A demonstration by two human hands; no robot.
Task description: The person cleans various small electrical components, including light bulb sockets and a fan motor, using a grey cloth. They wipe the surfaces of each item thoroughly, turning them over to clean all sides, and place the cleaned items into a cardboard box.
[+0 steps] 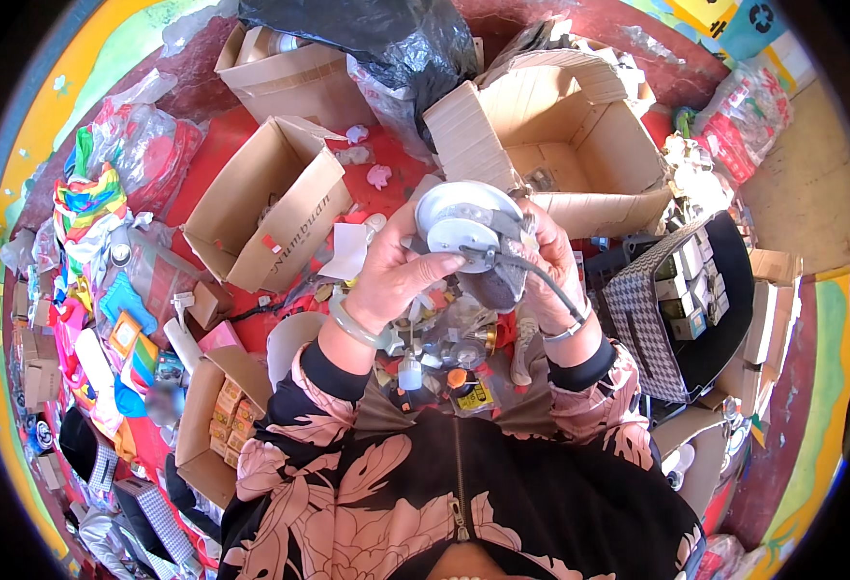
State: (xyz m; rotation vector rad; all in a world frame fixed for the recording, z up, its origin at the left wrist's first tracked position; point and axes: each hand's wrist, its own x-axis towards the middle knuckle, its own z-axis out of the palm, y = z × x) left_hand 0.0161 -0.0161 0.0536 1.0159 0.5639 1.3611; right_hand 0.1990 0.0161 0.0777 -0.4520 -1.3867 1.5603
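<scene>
Bright light fills the middle, while toward the black rim lines bow and small details seem soft.

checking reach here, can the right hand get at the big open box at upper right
Probably yes: the big box stands open just beyond the right hand, though that hand helps hold the round corded device.
</scene>
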